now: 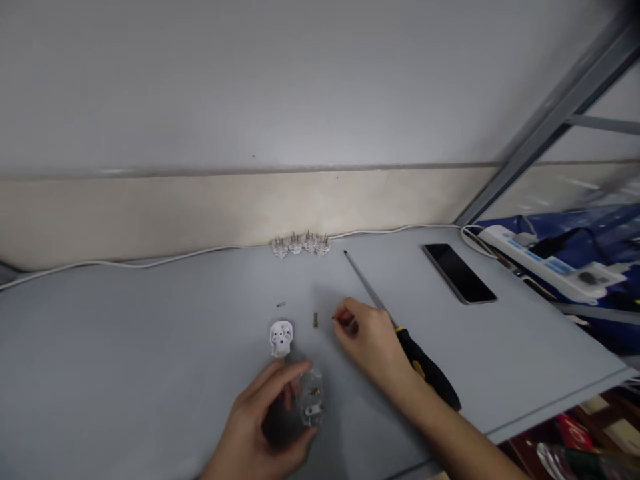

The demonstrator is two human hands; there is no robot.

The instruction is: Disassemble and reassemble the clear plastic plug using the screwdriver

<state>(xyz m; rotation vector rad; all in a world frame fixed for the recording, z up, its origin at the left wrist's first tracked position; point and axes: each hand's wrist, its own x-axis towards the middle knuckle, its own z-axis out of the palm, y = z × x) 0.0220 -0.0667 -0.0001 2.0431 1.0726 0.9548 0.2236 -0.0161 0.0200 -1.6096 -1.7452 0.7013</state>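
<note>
My left hand (270, 417) grips a clear plastic plug housing (312, 400) between thumb and fingers. Small brass and metal parts show inside it. Just beyond that hand lies a white plug insert (281, 338) with small holes. My right hand (367, 337) is closed in a pinch above the table; a tiny dark speck shows at the fingertips, too small to name. Left of those fingertips a small brass piece (315, 320) lies on the table. Farther left is a tiny metal clip-like piece (281, 305). A screwdriver (430, 367) with a black and yellow handle lies beside my right forearm.
Several clear plugs with upright pins (301, 243) stand in a row by the wall. A white cable (200, 252) runs along the wall. On the right are a phone (460, 273), a white power strip (545, 263) and a metal frame post (540, 127).
</note>
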